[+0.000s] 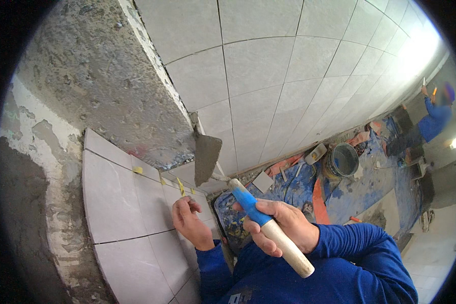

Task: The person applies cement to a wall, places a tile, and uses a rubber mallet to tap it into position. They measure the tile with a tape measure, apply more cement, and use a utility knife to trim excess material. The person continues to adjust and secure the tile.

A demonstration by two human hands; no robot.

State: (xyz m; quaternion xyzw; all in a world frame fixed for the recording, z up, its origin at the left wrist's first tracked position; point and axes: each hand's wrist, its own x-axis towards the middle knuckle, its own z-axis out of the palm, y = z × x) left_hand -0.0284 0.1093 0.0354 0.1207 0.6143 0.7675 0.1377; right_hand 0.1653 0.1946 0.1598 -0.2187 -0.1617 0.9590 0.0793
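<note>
My right hand point(281, 225) is wrapped round the handle of a small trowel point(283, 245), pale with a blue band. The trowel's blade point(207, 159) is smeared with grey mortar and points up, in front of the corner between the bare wall and the tiled wall. My left hand point(193, 223) is closed with curled fingers beside the low row of tiles; whatever its fingertips hold, if anything, is hidden. Just above those fingertips a yellow wedge point(181, 187) sticks out at the top edge of the tiles. Another yellow wedge point(138, 170) sits farther left along that edge.
Large pale tiles point(261, 63) cover the wall ahead. Rough grey mortar point(96, 66) covers the wall at upper left. A bucket point(342, 161) stands on the blue floor sheet point(309, 185), among scraps and tile pieces. At far right a person in blue point(433, 119) works near the wall.
</note>
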